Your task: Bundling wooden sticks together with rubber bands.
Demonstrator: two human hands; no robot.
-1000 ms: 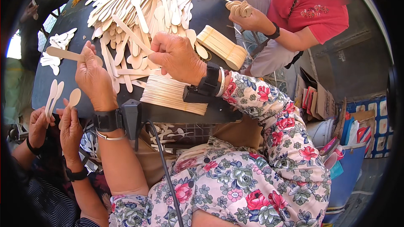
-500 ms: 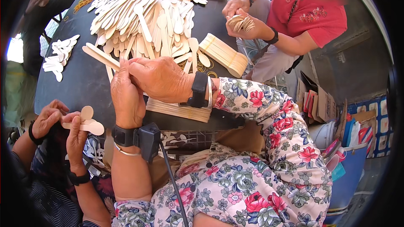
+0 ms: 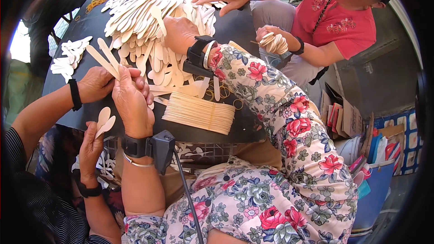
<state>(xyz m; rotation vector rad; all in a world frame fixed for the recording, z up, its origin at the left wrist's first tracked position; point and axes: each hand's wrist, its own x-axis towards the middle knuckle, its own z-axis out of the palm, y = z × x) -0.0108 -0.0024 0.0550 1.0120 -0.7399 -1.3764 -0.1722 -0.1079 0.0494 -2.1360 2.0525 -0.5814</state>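
In the head view, the left hand [image 3: 131,101] is closed on a pair of wooden sticks [image 3: 102,62], on the near left side of the heap of wooden spoons [image 3: 144,18]. The right hand [image 3: 180,36] is at the heap's near right part; its grip cannot be told. Below the heap, under the table edge, a dark crate [image 3: 220,150] holds pale spoons. Well right of it, a cardboard box [image 3: 353,118] contains red pieces, and a blue bin [image 3: 374,199] holds pink, teal and white items.

Two held sticks [image 3: 108,54], two held spoons [image 3: 104,115], two utensil piles [image 3: 140,22] and perhaps two stick bundles [image 3: 199,114] are showing.
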